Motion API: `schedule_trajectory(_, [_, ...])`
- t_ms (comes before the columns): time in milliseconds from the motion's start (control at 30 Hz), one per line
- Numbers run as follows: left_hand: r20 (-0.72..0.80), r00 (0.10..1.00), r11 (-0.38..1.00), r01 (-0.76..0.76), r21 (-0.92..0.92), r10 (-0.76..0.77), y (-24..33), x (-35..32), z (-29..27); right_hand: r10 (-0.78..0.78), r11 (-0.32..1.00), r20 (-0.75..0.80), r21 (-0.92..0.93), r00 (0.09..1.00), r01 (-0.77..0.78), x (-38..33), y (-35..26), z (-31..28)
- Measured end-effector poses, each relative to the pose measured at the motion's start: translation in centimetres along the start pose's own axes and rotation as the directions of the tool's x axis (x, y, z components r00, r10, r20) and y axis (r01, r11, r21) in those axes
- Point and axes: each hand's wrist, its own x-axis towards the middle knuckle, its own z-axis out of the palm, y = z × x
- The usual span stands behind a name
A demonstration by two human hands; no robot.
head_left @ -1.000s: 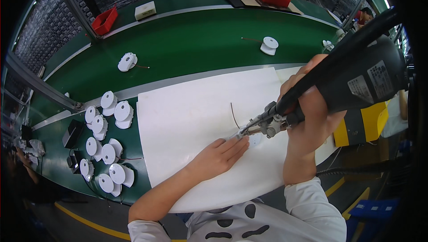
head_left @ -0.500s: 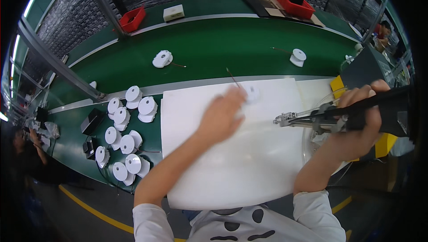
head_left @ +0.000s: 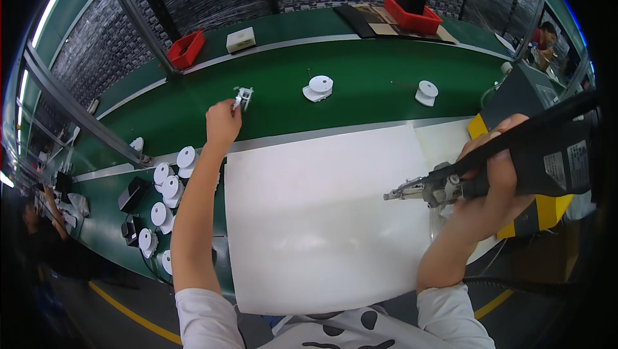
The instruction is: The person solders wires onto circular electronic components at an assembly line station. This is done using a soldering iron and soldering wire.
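Out over the green surface, my left hand (head_left: 223, 122) pinches a white plastic part (head_left: 243, 97), turned so its ribbed side shows. My right hand (head_left: 494, 178) wraps round the black body of a power screwdriver (head_left: 550, 165). Its metal nozzle (head_left: 407, 192) points left above the white mat (head_left: 322, 220). Beyond the mat, a round white plastic unit (head_left: 318, 88) lies on the green surface, with another white unit (head_left: 426, 93) farther right.
Several white units (head_left: 172, 189) cluster left of the mat, partly behind my left forearm, beside black boxes (head_left: 133, 194). A grey and yellow machine (head_left: 515, 117) stands at right. Red bins (head_left: 187, 49) and a white box (head_left: 241, 40) sit on the back shelf. Other people work at both sides.
My left hand has left the unit at the mat's far edge and reached left, lifting the white part there. A unit now lies beyond the mat. The screwdriver stays in my right hand.
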Motion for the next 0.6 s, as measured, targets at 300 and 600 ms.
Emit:
schedule_trajectory(300, [0.774,0.619,0.028,0.778,-0.628,0.134,14.6,-16.6,-7.6,-0.095,0.991,0.148,0.111,0.984,0.079,0.1,1.3,-0.3])
schedule_trajectory(600, [0.015,0.583,0.507,-0.694,-0.511,0.812,16.2,-19.7,-13.3,0.138,0.986,0.178,0.071,0.974,-0.152,-2.2,0.4,-0.2])
